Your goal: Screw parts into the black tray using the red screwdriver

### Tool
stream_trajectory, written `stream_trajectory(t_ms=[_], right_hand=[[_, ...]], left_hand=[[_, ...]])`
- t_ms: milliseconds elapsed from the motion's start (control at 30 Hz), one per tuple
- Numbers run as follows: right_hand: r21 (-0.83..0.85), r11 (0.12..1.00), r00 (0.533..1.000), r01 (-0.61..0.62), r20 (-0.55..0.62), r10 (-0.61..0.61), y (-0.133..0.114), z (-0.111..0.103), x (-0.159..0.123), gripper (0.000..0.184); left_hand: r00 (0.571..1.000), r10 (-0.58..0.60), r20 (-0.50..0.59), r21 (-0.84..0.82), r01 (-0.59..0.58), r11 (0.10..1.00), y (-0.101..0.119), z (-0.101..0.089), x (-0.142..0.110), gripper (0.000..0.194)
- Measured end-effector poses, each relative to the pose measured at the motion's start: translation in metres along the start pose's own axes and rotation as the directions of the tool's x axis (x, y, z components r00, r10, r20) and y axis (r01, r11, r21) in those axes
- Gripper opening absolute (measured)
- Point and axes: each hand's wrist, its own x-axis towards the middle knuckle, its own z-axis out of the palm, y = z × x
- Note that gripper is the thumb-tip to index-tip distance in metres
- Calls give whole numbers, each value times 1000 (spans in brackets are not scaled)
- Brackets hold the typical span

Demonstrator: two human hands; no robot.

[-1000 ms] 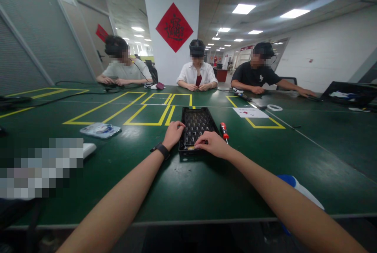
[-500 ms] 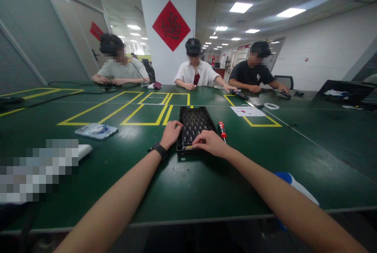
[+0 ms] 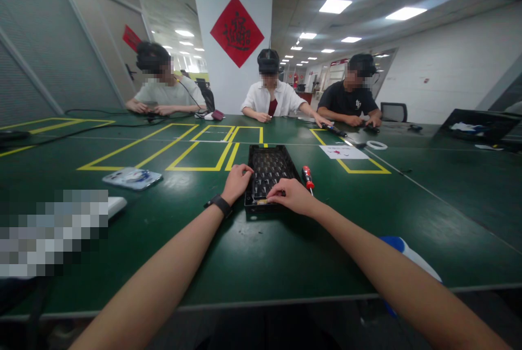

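Note:
In front of me a black rectangular case (image 3: pixel 256 210) lies on the green table, with rows of small slots holding what look like metal screwdriver bits (image 3: pixel 267 168). My left hand (image 3: pixel 240 181) grips the case's left rim, its fingers bent over the edge. At the near right corner my right hand (image 3: pixel 290 195) reaches in with thumb and fingers pinched; whatever is between them is too small to make out. A yellowish strip (image 3: pixel 261 201) shows by those fingertips at the near end. Just right of the case lies a red-and-black screwdriver (image 3: pixel 308 177).
A phone-like item (image 3: pixel 132 178) lies to the left. Behind the screwdriver are a paper sheet (image 3: pixel 343 152) and a roll of tape (image 3: pixel 376 145). A blue-and-white object (image 3: pixel 411 257) sits by my right forearm. Three people sit across the table; yellow tape outlines mark its surface.
My hands stay at almost the same spots on the case. Across the table, the person at right has drawn one hand in towards the other.

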Motion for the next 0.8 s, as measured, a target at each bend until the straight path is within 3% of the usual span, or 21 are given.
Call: stream_trajectory(t_ms=[800], right_hand=[[-18, 1000, 1000, 13, -8, -13, 3, 1, -1, 17]], left_hand=[[1000, -8, 0, -9, 8, 1000, 2, -1, -1, 20]])
